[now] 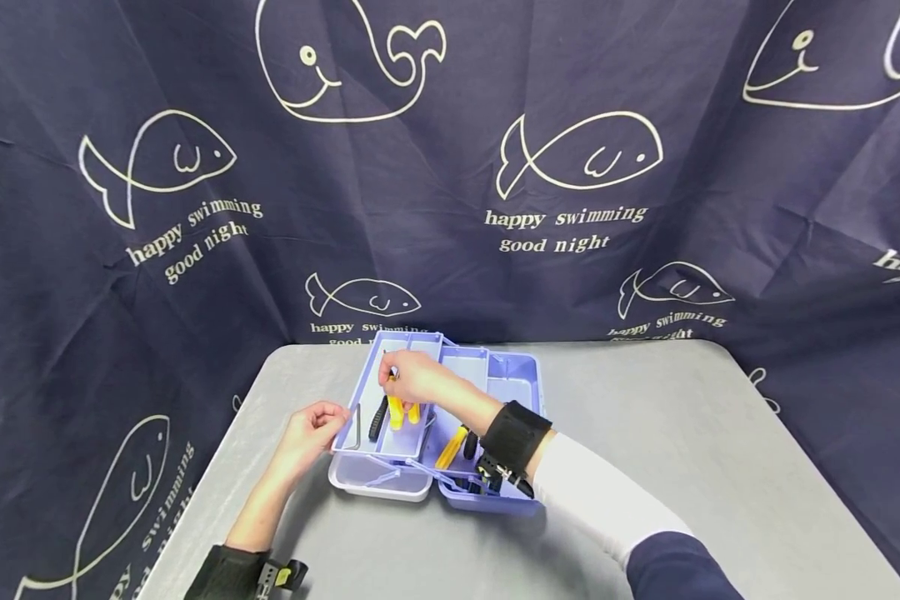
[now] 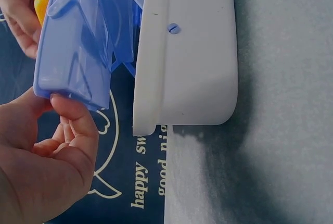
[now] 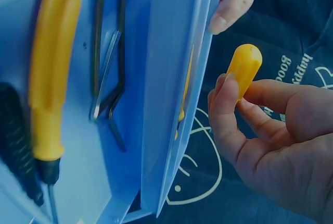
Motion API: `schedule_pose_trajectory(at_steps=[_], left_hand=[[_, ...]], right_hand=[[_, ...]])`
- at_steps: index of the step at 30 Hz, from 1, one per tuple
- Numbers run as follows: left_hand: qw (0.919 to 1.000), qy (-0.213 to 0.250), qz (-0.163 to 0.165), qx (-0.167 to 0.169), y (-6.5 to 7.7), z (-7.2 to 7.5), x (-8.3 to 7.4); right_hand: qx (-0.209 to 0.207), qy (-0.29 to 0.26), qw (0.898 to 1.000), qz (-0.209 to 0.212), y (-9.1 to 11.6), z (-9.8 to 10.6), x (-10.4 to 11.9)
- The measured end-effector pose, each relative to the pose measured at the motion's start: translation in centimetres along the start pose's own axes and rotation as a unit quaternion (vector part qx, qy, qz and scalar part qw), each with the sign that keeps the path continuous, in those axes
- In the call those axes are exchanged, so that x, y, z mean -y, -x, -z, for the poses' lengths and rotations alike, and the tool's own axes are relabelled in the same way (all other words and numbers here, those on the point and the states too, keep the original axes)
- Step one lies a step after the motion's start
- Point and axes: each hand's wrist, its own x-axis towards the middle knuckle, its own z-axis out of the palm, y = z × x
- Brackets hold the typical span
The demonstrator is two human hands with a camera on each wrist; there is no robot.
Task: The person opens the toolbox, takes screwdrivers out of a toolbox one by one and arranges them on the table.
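A blue toolbox point(image 1: 513, 392) stands with its tiers folded out. My left hand point(image 1: 317, 429) pinches the near left corner of its raised upper tray point(image 2: 70, 57) between thumb and fingers. Over that tray, my right hand point(image 1: 414, 377) pinches a small tool by its rounded yellow handle point(image 3: 244, 67); the fingers hide the rest, so its kind is unclear. Below the right hand, yellow-handled pliers point(image 1: 396, 414) lie in the tray beside a black ridged piece point(image 1: 378, 419) and a hex key point(image 1: 357, 427).
In the box's lower part lie a yellow-handled screwdriver point(image 3: 49, 78), a black-handled tool point(image 3: 18, 140) and several hex keys point(image 3: 122, 41). A white lid half point(image 2: 200, 52) sits under the raised tray. The grey table point(image 1: 667, 442) extends to the right, with a dark printed curtain point(image 1: 450, 183) behind.
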Motion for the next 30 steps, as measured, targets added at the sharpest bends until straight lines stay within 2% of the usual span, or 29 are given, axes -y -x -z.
schedule_pose_trajectory(at_steps=[7, 17, 23, 30], left_hand=[[1.0, 0.001, 0.002, 0.004, 0.0, 0.1, 0.2], [0.9998, 0.013, 0.013, 0.009, -0.1, 0.1, 0.0], [0.9997, 0.01, 0.014, 0.015, -0.3, 0.2, 0.2], [0.9999, 0.01, 0.01, 0.007, -0.3, 0.0, 0.3]], right_hand=[[-0.016, 0.005, 1.0, 0.024, 1.9, 1.2, -1.7], [-0.023, 0.018, 1.0, 0.012, 5.0, 3.4, -5.3], [-0.039, -0.001, 0.999, -0.006, 6.6, 4.5, -7.8], [-0.064, -0.035, 0.997, 0.009, 8.8, 5.8, -11.4]])
